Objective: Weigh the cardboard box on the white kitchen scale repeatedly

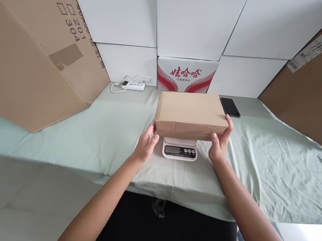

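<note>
A closed brown cardboard box [192, 110] is between my two hands, over a small white kitchen scale [180, 151]. My left hand [146, 141] grips the box's left end, thumb toward the front and fingers partly hidden behind the side. At the other end, my right hand [220, 140] is closed around the front right corner, with its thumb low on the front face. The box hides the scale's platform, so I cannot tell whether the two touch. The scale's display and buttons face me; no digits can be read on the display.
A black phone [229, 107] lies behind the box on the right. Toward the back left sits a white power strip [133, 85] with its cable. A white and red printed carton [186, 75] stands behind. Large cardboard boxes [34, 65] flank the green cloth [114, 131].
</note>
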{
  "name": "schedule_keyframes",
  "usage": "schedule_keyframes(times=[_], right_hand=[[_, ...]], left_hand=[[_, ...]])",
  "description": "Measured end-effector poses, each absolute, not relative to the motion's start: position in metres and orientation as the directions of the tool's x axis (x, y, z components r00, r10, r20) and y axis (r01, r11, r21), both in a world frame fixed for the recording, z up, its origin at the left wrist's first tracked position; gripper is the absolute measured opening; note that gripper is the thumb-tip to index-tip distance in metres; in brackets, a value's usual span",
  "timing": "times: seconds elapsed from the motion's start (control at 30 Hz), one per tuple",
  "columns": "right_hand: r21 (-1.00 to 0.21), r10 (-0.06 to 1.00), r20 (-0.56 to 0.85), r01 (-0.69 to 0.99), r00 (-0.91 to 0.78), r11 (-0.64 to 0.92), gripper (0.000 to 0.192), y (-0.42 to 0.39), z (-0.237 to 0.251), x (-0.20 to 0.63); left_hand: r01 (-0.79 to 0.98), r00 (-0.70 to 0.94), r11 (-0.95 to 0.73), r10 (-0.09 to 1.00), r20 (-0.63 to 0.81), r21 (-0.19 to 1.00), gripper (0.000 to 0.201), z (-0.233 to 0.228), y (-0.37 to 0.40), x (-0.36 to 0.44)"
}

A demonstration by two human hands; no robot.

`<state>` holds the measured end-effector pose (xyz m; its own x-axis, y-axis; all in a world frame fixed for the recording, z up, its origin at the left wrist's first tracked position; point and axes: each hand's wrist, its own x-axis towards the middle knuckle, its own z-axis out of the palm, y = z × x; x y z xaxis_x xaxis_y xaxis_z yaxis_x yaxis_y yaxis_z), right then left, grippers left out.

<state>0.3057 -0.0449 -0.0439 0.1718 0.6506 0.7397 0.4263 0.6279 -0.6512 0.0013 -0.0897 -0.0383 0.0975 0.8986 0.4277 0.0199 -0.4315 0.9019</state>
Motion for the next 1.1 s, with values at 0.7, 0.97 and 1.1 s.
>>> schedule_keyframes(times=[0.7,0.97,1.1], right_hand=[[-0.648,0.657,0.735,0.461,0.168,0.607,0.07,-0.044,-0.041,0.304],[-0.634,0.632,0.754,0.446,0.177,0.631,0.069,-0.039,-0.048,0.308],[-0.659,0.608,0.749,0.398,0.264,0.639,0.073,-0.03,-0.051,0.31]], left_hand=[[0.074,0.064,-0.39,0.92,0.386,0.918,0.08,-0.042,-0.092,0.004],[0.129,0.051,-0.403,0.915,0.4,0.906,0.082,-0.05,-0.092,0.003],[0.162,-0.017,-0.422,0.902,0.43,0.892,0.089,-0.056,-0.088,0.001]])
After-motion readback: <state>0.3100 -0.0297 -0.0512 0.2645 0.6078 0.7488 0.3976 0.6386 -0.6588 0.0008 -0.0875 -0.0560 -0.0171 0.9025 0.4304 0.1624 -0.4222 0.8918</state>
